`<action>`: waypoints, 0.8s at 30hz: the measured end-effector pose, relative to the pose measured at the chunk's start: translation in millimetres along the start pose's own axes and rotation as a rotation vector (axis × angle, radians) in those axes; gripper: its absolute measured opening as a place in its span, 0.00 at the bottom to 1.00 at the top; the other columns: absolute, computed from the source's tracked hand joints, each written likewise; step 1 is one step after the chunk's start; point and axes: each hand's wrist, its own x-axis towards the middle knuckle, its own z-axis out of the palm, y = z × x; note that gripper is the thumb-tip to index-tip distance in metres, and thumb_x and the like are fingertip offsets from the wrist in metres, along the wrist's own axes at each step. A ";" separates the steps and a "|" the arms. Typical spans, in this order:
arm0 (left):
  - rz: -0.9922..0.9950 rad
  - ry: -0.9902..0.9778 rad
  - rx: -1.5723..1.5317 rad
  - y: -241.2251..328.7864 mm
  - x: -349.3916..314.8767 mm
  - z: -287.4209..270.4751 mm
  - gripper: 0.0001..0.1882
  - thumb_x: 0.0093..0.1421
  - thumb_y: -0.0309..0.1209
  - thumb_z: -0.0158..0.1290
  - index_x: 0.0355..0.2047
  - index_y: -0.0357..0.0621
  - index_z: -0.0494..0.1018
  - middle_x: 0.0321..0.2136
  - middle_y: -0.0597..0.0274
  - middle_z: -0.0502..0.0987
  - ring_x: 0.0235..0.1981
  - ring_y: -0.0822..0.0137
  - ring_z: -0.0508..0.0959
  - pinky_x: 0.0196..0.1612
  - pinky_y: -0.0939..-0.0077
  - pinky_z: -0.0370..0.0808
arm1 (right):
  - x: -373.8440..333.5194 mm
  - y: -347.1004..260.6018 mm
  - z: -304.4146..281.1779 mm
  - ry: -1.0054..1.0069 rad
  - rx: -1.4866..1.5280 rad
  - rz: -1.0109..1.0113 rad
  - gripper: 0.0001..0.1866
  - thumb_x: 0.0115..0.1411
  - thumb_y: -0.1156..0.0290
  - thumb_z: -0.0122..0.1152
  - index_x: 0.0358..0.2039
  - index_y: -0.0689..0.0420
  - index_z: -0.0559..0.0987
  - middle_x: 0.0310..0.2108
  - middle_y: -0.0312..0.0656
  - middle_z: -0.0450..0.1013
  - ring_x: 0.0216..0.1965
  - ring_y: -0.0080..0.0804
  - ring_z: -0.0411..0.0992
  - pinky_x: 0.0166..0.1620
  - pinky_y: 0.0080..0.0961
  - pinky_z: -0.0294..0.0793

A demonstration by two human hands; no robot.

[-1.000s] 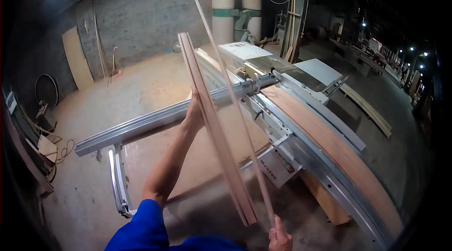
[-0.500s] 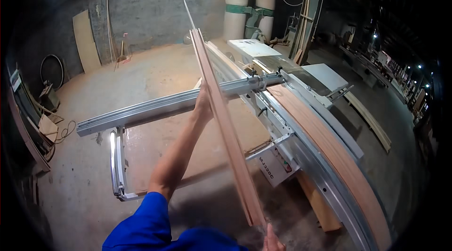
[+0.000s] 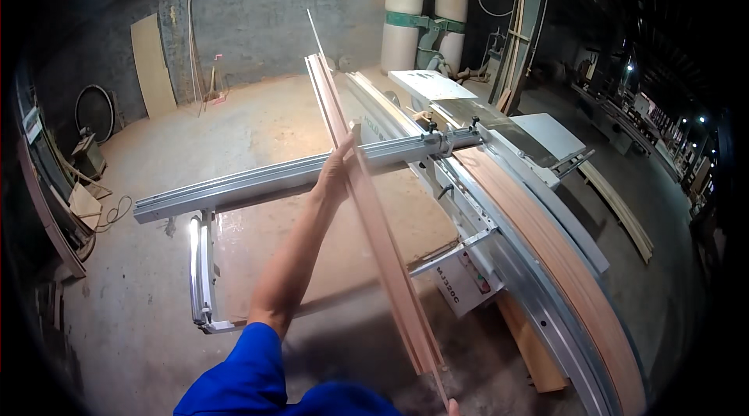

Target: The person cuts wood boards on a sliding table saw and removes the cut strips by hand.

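Long, narrow wooden strips with grooved profiles slant across the middle, held as one bundle in the air. My left hand is closed around them at their left edge, partly hidden behind the wood. A thin strip juts out past the near end of the bundle, and a thin pale length also projects beyond the far end. Only a fingertip of my right hand shows at the lower edge, against the near end of the thin strip. The rest of that hand is out of the picture.
Below the bundle stands a sliding table saw with a metal crosscut fence and a brown table panel. Reddish boards lie along its right side. A dust collector stands at the back wall, near a leaning panel.
The bundle's far end has swung slightly left. More of the thin strip shows at the near end, and my right hand has dropped mostly out of view. The camera view has shifted slightly.
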 end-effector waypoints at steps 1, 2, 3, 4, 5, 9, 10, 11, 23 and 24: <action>-0.008 0.017 -0.011 1.2 -0.9 1.2 0.25 0.58 0.53 0.63 0.31 0.42 0.73 0.23 0.62 0.75 0.24 0.63 0.79 0.33 0.70 0.82 | -2.2 1.7 -1.1 -0.002 0.017 0.005 0.36 0.56 0.85 0.51 0.67 0.52 0.66 0.30 0.54 0.75 0.22 0.54 0.71 0.24 0.44 0.72; -0.007 0.019 -0.013 3.0 -0.6 -1.9 0.25 0.58 0.53 0.63 0.31 0.42 0.73 0.23 0.62 0.75 0.24 0.63 0.79 0.33 0.70 0.82 | -5.7 4.3 -2.8 -0.005 0.016 0.003 0.36 0.56 0.85 0.51 0.67 0.52 0.66 0.30 0.54 0.75 0.22 0.54 0.71 0.24 0.44 0.72; -0.007 0.037 -0.014 5.7 0.2 -5.0 0.25 0.57 0.53 0.64 0.32 0.42 0.73 0.23 0.61 0.75 0.24 0.63 0.79 0.33 0.70 0.82 | -9.4 6.9 -4.8 -0.042 -0.026 0.012 0.37 0.55 0.85 0.51 0.67 0.52 0.66 0.30 0.54 0.75 0.22 0.54 0.72 0.24 0.44 0.72; -0.007 0.055 -0.016 6.6 1.3 -7.3 0.25 0.57 0.52 0.64 0.32 0.41 0.73 0.23 0.61 0.75 0.24 0.63 0.79 0.33 0.70 0.82 | -12.1 8.3 -6.7 -0.079 -0.068 0.021 0.37 0.55 0.84 0.51 0.67 0.51 0.66 0.30 0.54 0.75 0.22 0.54 0.72 0.24 0.44 0.72; 0.012 0.074 -0.010 7.4 0.5 -5.5 0.25 0.57 0.52 0.64 0.32 0.41 0.73 0.23 0.60 0.75 0.24 0.63 0.79 0.33 0.69 0.82 | -11.1 7.1 -8.4 -0.080 -0.069 0.021 0.37 0.55 0.84 0.51 0.67 0.51 0.66 0.30 0.54 0.75 0.22 0.54 0.72 0.24 0.44 0.72; 0.023 0.050 0.014 6.7 4.2 -14.4 0.26 0.55 0.54 0.64 0.33 0.41 0.74 0.24 0.60 0.75 0.24 0.62 0.79 0.33 0.68 0.82 | -14.3 7.6 -15.0 -0.027 -0.041 -0.026 0.38 0.54 0.84 0.51 0.68 0.50 0.66 0.28 0.54 0.73 0.23 0.55 0.72 0.26 0.47 0.72; 0.023 0.052 0.011 7.3 6.1 -17.3 0.26 0.55 0.54 0.64 0.33 0.41 0.74 0.24 0.60 0.75 0.24 0.62 0.79 0.33 0.68 0.82 | -17.1 8.9 -16.7 -0.038 -0.042 -0.008 0.38 0.55 0.84 0.51 0.68 0.50 0.66 0.28 0.54 0.73 0.24 0.56 0.72 0.27 0.48 0.72; 0.005 0.061 0.004 8.2 8.0 -19.8 0.26 0.55 0.54 0.64 0.32 0.41 0.74 0.23 0.60 0.75 0.24 0.62 0.79 0.32 0.68 0.82 | -19.0 8.8 -19.3 -0.042 -0.043 -0.009 0.38 0.55 0.84 0.51 0.68 0.50 0.66 0.28 0.54 0.73 0.24 0.56 0.72 0.27 0.48 0.72; -0.032 0.076 0.007 -0.8 10.7 -23.3 0.27 0.55 0.56 0.64 0.31 0.42 0.74 0.22 0.61 0.75 0.23 0.65 0.79 0.32 0.71 0.83 | -34.7 3.4 -36.9 -0.011 -0.117 0.001 0.35 0.57 0.80 0.52 0.67 0.47 0.68 0.34 0.56 0.75 0.30 0.57 0.73 0.34 0.49 0.73; -0.035 0.076 0.007 -2.6 8.5 -22.2 0.27 0.55 0.56 0.64 0.31 0.42 0.74 0.22 0.61 0.75 0.23 0.65 0.79 0.32 0.71 0.83 | -42.2 7.3 -38.5 -0.100 -0.192 0.059 0.35 0.57 0.80 0.52 0.67 0.47 0.68 0.34 0.55 0.75 0.30 0.57 0.73 0.33 0.48 0.74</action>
